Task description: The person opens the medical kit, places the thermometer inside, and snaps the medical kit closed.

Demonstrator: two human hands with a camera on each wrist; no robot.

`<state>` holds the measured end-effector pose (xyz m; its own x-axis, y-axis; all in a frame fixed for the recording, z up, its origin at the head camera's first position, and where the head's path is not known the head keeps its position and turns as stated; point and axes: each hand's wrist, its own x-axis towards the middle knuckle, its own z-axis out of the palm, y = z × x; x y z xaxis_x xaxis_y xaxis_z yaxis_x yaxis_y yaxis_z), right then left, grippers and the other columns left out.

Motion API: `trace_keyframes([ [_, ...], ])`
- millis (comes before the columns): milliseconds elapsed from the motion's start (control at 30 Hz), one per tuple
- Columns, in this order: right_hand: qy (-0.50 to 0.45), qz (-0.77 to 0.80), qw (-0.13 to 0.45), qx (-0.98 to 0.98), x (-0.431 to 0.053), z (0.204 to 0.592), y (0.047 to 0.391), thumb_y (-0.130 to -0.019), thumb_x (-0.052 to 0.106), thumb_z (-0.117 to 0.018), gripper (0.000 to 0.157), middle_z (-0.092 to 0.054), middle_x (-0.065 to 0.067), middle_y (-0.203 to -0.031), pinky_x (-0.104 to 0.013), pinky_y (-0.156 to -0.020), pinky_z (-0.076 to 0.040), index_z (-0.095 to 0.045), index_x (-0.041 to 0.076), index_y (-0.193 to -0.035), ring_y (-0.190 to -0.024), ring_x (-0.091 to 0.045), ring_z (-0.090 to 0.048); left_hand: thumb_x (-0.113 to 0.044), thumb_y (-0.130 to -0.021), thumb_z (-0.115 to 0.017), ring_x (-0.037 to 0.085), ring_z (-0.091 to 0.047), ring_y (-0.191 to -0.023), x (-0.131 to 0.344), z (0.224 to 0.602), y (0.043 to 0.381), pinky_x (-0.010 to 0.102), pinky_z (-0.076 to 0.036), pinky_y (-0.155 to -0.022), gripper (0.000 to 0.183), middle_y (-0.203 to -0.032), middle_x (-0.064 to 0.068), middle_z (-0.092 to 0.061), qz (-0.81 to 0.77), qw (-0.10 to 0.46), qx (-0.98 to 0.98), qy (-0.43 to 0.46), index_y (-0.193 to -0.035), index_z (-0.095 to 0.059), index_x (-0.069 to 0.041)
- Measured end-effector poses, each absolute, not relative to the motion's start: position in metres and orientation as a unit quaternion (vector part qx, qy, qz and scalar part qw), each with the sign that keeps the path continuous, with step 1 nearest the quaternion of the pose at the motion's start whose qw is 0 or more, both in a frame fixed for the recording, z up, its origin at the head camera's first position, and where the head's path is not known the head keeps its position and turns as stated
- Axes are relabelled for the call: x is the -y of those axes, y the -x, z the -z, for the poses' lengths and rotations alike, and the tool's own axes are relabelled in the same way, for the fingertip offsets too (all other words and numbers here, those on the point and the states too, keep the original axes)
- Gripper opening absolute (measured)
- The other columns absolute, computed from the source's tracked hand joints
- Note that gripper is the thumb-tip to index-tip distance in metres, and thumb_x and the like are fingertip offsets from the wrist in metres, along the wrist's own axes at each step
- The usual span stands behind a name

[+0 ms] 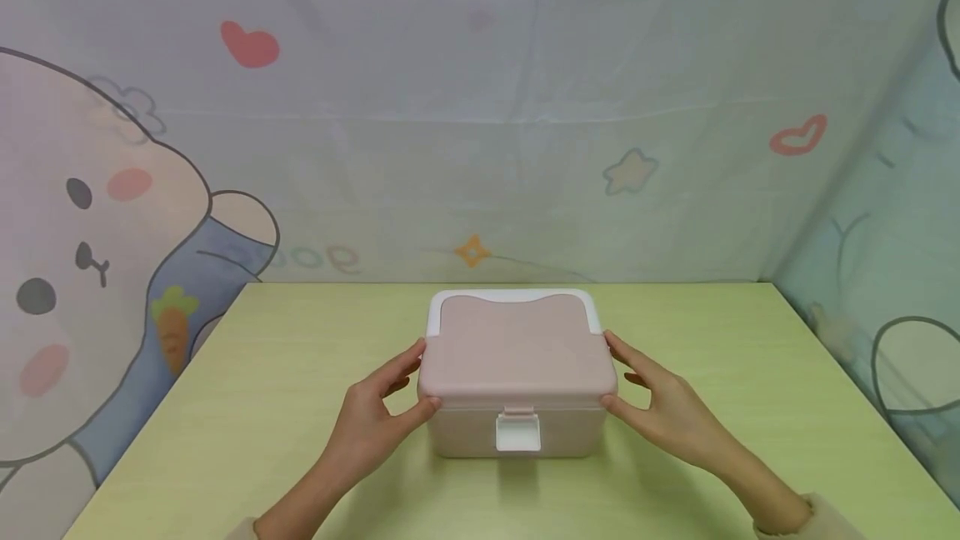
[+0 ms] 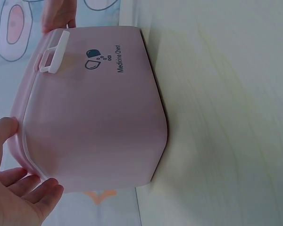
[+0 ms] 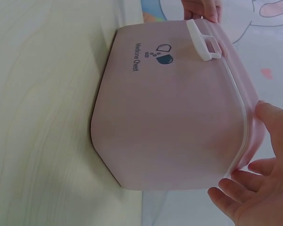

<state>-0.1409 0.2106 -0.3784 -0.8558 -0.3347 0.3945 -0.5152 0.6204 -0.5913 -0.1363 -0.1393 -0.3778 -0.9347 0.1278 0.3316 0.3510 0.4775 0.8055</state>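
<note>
A pink medicine chest (image 1: 465, 433) stands on the table, its pink lid (image 1: 517, 352) lying down on the body. The white latch (image 1: 518, 433) at the front sticks outward, unfastened. In the left wrist view, "Medicine Chest" and a capsule picture are printed on the front of the chest (image 2: 94, 113). My left hand (image 1: 371, 419) holds the lid's left edge, thumb at the front corner and fingers along the side. On the opposite edge, my right hand (image 1: 671, 415) holds the lid the same way. The inside of the chest is hidden.
The light yellow-green table (image 1: 300, 332) extends around the chest on both sides. Behind it hangs a pale cloth (image 1: 420, 148) with cartoon prints, and another printed cloth (image 1: 885, 257) hangs along the right.
</note>
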Motion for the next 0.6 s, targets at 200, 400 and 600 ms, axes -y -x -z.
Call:
trace_keyframes([
  [200,-0.219,-0.373,0.109,0.895,-0.208,0.375,0.142,-0.084,0.027,-0.068,0.074,-0.033,-0.007,-0.147,-0.035,-0.093,-0.045,-0.029,0.014,-0.145,-0.126,-0.028,-0.043,-0.023,-0.076,-0.076,0.014,-0.054,-0.116,0.14,0.377,0.136,0.028,-0.047,-0.092,0.064,-0.13,-0.007,-0.054,0.495,0.11,0.85,0.143,-0.134,-0.049,-0.028],
  [400,-0.21,-0.376,0.106,0.896,-0.204,0.374,0.144,-0.083,0.032,-0.068,0.077,-0.029,-0.004,-0.15,-0.036,-0.095,-0.044,-0.027,0.019,-0.146,-0.129,-0.027,-0.04,-0.023,-0.076,-0.076,0.014,-0.054,-0.116,0.141,0.378,0.136,0.029,-0.047,-0.092,0.064,-0.13,-0.007,-0.054,0.5,0.107,0.847,0.147,-0.133,-0.049,-0.029],
  [600,-0.212,-0.38,0.11,0.894,-0.2,0.377,0.145,-0.082,0.032,-0.069,0.078,-0.028,-0.001,-0.15,-0.036,-0.095,-0.044,-0.027,0.016,-0.146,-0.13,-0.025,-0.038,-0.022,-0.076,-0.076,0.013,-0.055,-0.115,0.14,0.378,0.136,0.028,-0.047,-0.092,0.063,-0.129,-0.008,-0.054,0.503,0.109,0.845,0.146,-0.133,-0.049,-0.029],
])
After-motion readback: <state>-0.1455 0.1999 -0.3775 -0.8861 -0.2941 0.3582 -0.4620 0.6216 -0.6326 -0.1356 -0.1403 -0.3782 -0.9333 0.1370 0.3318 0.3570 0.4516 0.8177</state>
